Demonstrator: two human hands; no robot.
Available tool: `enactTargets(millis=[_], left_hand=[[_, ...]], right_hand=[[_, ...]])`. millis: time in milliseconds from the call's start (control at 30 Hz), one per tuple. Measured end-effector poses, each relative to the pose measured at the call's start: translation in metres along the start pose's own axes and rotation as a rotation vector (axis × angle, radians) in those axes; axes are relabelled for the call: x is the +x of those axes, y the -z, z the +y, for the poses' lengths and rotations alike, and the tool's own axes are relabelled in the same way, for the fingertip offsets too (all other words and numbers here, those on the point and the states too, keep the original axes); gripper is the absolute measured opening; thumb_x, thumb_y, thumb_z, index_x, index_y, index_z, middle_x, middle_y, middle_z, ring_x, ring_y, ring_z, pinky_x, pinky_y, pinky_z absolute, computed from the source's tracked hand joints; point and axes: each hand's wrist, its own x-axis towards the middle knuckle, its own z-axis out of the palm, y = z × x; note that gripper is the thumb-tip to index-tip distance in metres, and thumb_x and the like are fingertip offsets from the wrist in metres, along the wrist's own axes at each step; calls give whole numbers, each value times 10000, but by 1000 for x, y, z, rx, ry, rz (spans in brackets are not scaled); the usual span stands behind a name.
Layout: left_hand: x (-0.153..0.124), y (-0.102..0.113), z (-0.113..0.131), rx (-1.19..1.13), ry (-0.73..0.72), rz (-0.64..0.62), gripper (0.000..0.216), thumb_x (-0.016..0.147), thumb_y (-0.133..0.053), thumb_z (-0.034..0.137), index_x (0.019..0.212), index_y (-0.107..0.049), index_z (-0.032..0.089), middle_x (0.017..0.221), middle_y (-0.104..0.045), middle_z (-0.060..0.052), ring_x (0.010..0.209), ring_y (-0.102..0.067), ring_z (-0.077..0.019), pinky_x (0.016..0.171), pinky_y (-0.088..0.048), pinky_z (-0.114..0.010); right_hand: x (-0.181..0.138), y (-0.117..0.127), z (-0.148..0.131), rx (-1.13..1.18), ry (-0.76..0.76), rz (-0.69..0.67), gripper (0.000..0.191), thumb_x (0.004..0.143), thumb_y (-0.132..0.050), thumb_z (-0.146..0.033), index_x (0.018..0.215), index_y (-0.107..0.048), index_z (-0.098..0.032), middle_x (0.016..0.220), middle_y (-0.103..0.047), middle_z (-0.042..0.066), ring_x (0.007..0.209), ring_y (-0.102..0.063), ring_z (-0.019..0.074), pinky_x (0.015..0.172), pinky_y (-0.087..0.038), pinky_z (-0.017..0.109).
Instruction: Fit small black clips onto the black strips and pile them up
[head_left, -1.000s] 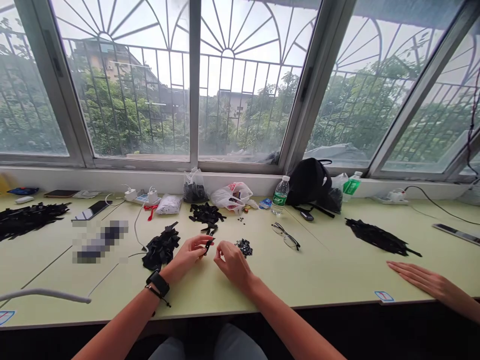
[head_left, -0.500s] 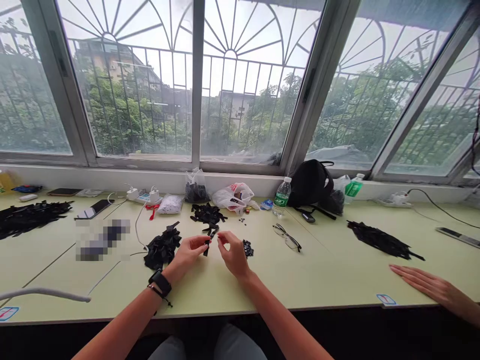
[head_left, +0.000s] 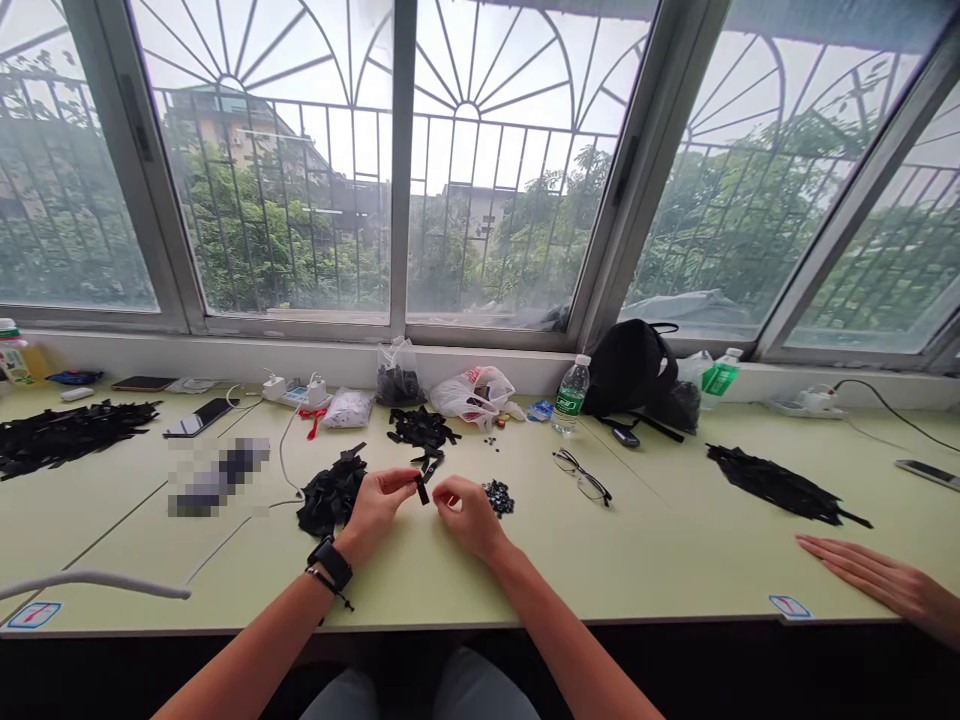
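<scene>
My left hand pinches a short black strip between thumb and fingertips above the table. Close on its right is my right hand, its thumb and fingers pressed together. Whatever sits in that pinch is too small to make out. Small dark shiny pieces lie heaped just right of my right hand. A pile of black strips lies beside my left wrist, partly behind the hand. Beyond my hands are a few loose strips and another strip pile.
A water bottle, glasses and a black backpack stand or lie to the right. Further right are more black strips and another person's hand. A white cable crosses the left side. Plastic bags line the back.
The strip in my left hand has turned and tilts the other way. My right fingertips have dropped slightly and curled in more. The whole view has shifted a little to the left.
</scene>
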Motion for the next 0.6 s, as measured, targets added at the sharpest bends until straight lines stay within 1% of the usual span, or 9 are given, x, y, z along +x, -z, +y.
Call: enactTargets(millis=[133,233,300,433,533,600], left_hand=[[2,2,0,-47,-27,119,362,662,-899,368,949,-825,160,1006,-816,-125,938,-767,-289,898,-611,-402],[2,2,1,-51,-19,147,352,697,-879,392,949,-825,152,972,-819,-120,886,-770,-267,851,-624,-386],[2,1,1,-52,-13,154,347,719,-862,401,949,-825,144,956,-819,-121,871,-769,-260,832,-631,-381],[2,0,2,-54,1,162,297,724,-843,341,937,-827,135,968,-816,-127,877,-769,-257,849,-636,-389],[2,0,2,-49,7,178,248,738,-810,280,939,-828,138,986,-814,-125,873,-770,-248,870,-636,-393],[1,1,3,-41,9,191,231,746,-794,252,945,-828,141,989,-813,-121,858,-772,-239,873,-637,-390]], right_hand=[[-1,0,-3,-34,9,-53,194,803,-568,-58,793,-690,-209,829,-700,26,737,-637,167,686,-497,269],[-3,2,-7,-64,26,-69,203,779,-576,-41,800,-684,-211,829,-684,17,750,-627,164,692,-484,264],[-6,3,-10,-64,29,-111,212,761,-580,-28,800,-681,-210,838,-669,10,725,-614,150,674,-474,252],[-10,5,-12,-37,8,-174,234,752,-575,-10,809,-684,-208,861,-658,5,686,-605,126,666,-472,241],[-10,5,-11,-35,6,-170,234,763,-574,-14,820,-683,-212,863,-658,3,695,-609,128,663,-469,241],[-9,5,-11,-53,10,-143,219,784,-569,-27,825,-672,-215,850,-659,2,694,-599,132,651,-463,245]])
